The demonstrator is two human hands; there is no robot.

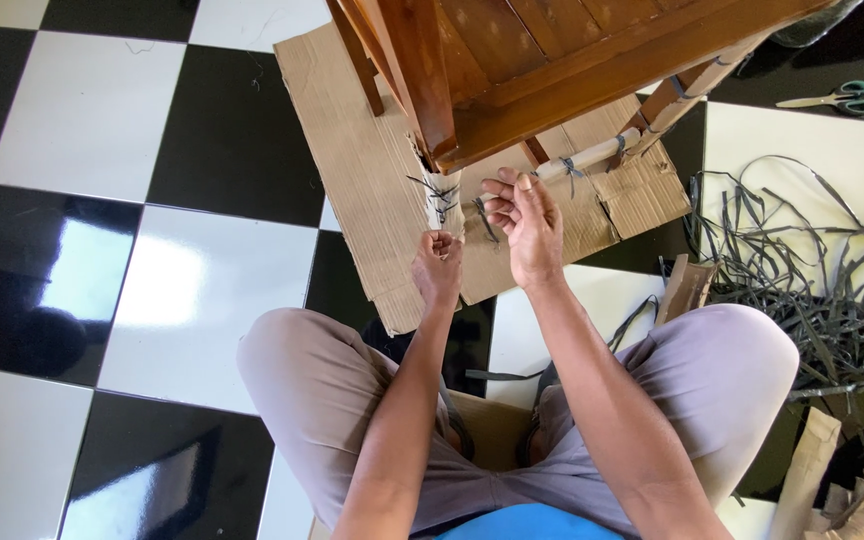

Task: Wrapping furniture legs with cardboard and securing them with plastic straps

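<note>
Knees are framing the bottom edge as the left hand [438, 262] is gripping a dark strap [439, 197] tight at the half-wrapped chair leg [444, 190], twelve o'clock, while the right hand [524, 222] is hovering half-open beside it.

Black-and-white checkered floor [82, 130], glossy, reflecting light. Green-handled scissors [837, 99] lying on a black tile at upper right. Tangled heap of grey strapping strips [822, 270] spread along the right side. Scraps of brown cardboard [852, 490] piled in the lower right corner.
</note>
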